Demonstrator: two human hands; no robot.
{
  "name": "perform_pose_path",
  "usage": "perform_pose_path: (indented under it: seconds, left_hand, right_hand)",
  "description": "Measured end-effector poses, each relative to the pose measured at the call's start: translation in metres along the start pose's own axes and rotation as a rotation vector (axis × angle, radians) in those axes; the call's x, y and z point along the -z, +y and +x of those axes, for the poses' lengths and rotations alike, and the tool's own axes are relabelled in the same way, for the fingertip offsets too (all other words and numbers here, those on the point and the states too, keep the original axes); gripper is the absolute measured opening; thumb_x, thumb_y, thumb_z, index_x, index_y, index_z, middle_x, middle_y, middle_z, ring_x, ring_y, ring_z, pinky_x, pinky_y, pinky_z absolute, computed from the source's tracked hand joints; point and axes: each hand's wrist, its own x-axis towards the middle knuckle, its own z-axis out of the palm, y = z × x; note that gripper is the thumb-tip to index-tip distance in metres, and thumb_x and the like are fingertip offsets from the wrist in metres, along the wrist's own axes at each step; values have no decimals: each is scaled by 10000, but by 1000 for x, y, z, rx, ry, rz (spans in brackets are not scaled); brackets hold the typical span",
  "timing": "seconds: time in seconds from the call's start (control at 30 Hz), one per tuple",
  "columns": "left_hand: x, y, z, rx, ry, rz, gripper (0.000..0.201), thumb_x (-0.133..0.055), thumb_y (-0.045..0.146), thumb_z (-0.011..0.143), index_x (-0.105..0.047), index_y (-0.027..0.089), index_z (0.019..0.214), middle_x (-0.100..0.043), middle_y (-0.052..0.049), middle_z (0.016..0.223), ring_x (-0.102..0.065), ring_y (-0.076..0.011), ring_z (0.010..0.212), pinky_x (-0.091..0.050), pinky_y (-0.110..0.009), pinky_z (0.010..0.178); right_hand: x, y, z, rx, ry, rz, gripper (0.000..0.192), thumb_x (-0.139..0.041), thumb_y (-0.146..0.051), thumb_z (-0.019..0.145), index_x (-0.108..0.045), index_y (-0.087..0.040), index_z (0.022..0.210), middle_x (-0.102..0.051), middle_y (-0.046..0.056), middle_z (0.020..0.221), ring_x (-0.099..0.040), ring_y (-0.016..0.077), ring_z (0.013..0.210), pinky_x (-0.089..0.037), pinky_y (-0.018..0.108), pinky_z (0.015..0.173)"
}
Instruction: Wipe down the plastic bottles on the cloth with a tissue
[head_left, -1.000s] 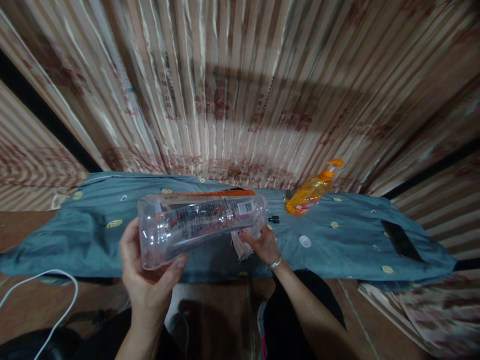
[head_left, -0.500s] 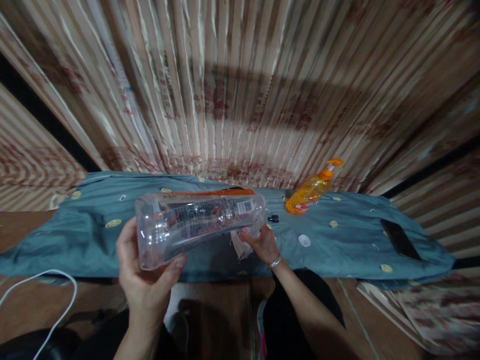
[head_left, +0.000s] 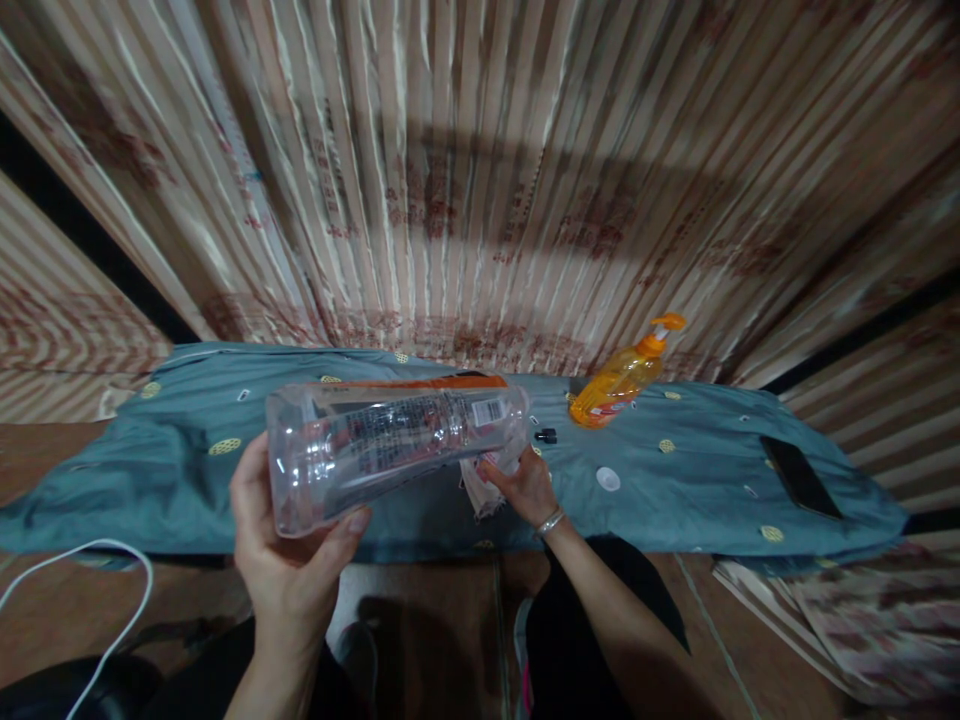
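A large clear plastic bottle (head_left: 405, 440) with an orange strip, printed text and a barcode lies sideways in the air above the bed cover. My left hand (head_left: 289, 540) is closed around its left end, thumb on the near side. At the bottle's right end, my right hand (head_left: 525, 490), with a bracelet at the wrist, grips a pale cloth (head_left: 484, 492) with a frayed edge. Part of that cloth hangs below the bottle; the bottle hides some of the right fingers. To the right of this hand lie a small black piece (head_left: 546, 436) and a white round cap (head_left: 608, 479).
A pump bottle (head_left: 615, 388) of orange liquid stands toward the back on the teal cover (head_left: 187, 480). Farther right lies a dark phone (head_left: 799, 476). Striped curtains (head_left: 480, 200) hang behind and at the sides. A white cable (head_left: 139, 620) loops at lower left.
The bottle and my left hand have shifted very slightly left. The right hand keeps its place at the bottle's right end with the cloth.
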Motion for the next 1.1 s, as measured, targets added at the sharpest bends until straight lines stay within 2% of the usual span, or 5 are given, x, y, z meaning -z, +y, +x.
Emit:
perform_pose_path:
  seconds: [0.13,0.3,0.7,0.83,1.1]
  left_hand:
    - [-1,1,1,-15,-1,-18,930,-1249,535,695,-893,302,1521,-920,-141,1517,-925,-440,1378,-807,-514,1100]
    - [0,-2,2,23,7,-11,966,-1253,544,677,-879,306,1536,-910,-141,1552,-915,-437,1401,-786,-554,1187]
    - [3,-7,1,7,-29,40,1020,-1210,631,732,-796,329,1614,-861,-154,1610,-884,-479,1456,-771,-653,1241]
    - [3,-6,1,19,-12,23,1001,-1233,580,705,-832,317,1584,-872,-146,1618,-884,-465,1479,-749,-623,1286]
    - [0,-1,2,20,0,-21,991,-1256,570,672,-866,294,1540,-908,-150,1559,-919,-457,1410,-799,-553,1153]
  right_hand:
    - [1,-1,0,-16,-16,-6,521,-1059,-421,873,-862,-267,1331,-1007,129,1199,-999,434,1167,-830,546,1050]
    - [0,0,-1,-10,-15,-10,499,-1034,-410,890,-861,-279,1340,-1007,116,1183,-1000,428,1134,-832,562,1030]
    - [2,1,0,1,-15,-3,519,-1035,-441,879,-859,-271,1338,-1013,124,1205,-1003,436,1135,-833,566,1036]
    - [2,-1,0,-4,-9,-6,493,-1040,-439,869,-857,-282,1300,-1011,117,1211,-1000,428,1159,-830,549,1043]
    - [1,0,0,-22,-18,-1,498,-1018,-442,874,-853,-267,1310,-1007,141,1212,-997,445,1150,-828,612,1071]
